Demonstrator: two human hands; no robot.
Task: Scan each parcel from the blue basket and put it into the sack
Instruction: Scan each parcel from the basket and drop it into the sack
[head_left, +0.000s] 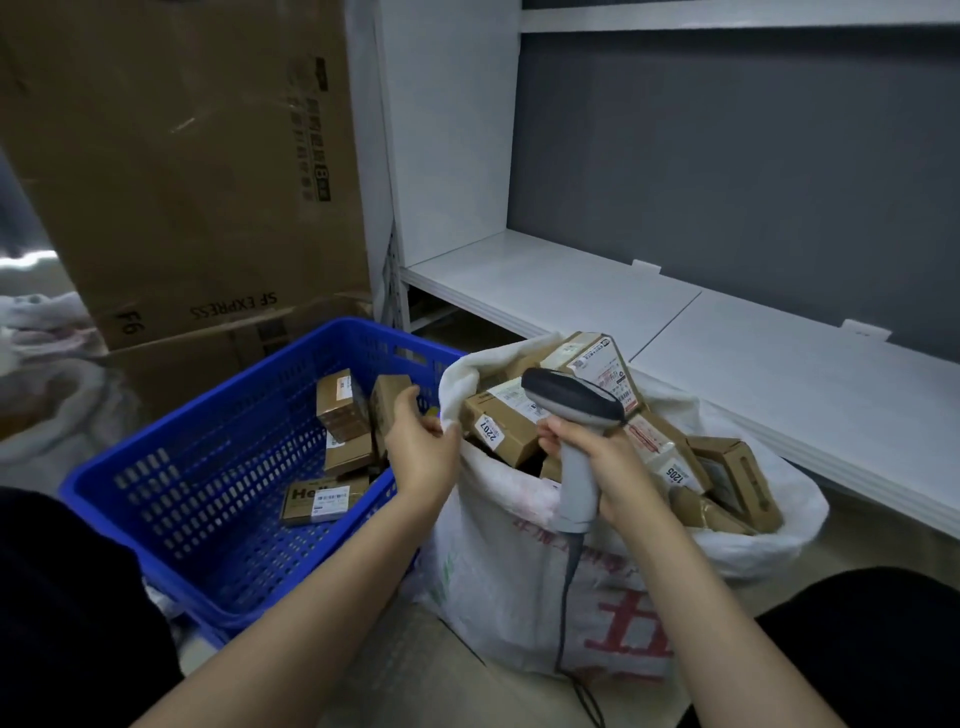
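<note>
The blue basket (208, 525) stands on the floor at left and holds several small brown parcels, among them a stack (340, 400) and a flat one with a white label (319, 501). To its right the white sack (519, 582) is heaped with labelled parcels (501, 423). My left hand (421, 447) hovers over the basket's right edge with relaxed fingers. Its fingertips are close to an upright parcel (388, 400) and its thumb is near the sack's rim. My right hand (618, 467) grips the handle of a grey barcode scanner (571, 397) above the sack's mouth.
Large cardboard boxes (182, 156) stand behind the basket. A low white shelf (571, 296) with a grey back panel runs behind the sack. The scanner's cable (569, 582) hangs down in front of the sack. My dark-clothed knees fill both lower corners.
</note>
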